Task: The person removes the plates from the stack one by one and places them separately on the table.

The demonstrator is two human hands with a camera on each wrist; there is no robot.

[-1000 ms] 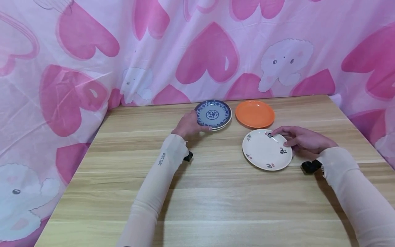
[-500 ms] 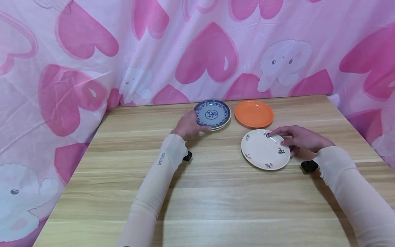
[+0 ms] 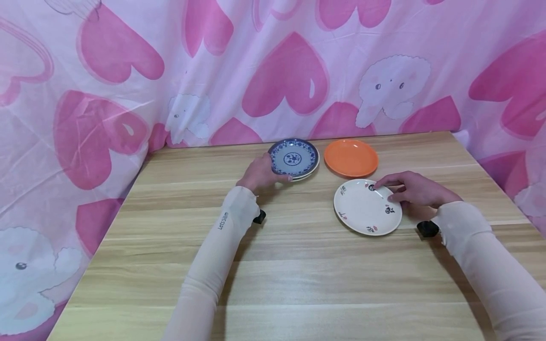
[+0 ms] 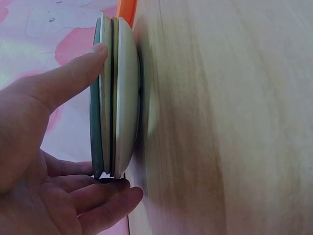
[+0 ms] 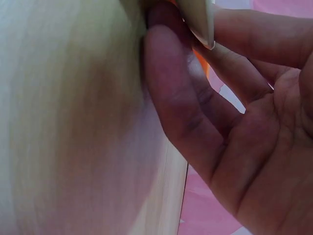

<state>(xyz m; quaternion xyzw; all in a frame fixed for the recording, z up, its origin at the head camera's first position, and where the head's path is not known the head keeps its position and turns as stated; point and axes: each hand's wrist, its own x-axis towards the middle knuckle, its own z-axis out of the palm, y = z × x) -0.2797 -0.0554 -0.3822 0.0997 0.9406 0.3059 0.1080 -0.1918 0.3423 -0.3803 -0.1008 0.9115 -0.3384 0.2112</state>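
Observation:
A blue-and-white patterned plate (image 3: 294, 158) tops a small stack near the table's back edge. My left hand (image 3: 259, 174) holds the stack by its left side, thumb at the front rim. In the left wrist view, the stacked plates (image 4: 126, 98) show edge-on between thumb and fingers. To the right, my right hand (image 3: 420, 190) pinches the right rim of a white plate (image 3: 364, 208) with small dark and red drawings. The right wrist view shows fingers (image 5: 171, 83) beneath the rim of that plate (image 5: 199, 22), which stands slightly off the table there.
An orange plate (image 3: 351, 157) lies right of the stack and behind the white plate. The wood-grain table (image 3: 281, 274) spreads out in front. A pink curtain with hearts (image 3: 286, 76) hangs along the back and left sides.
The white plate and right hand have shifted very slightly left in the view. Both hands keep their holds, and the stack and orange plate look unchanged.

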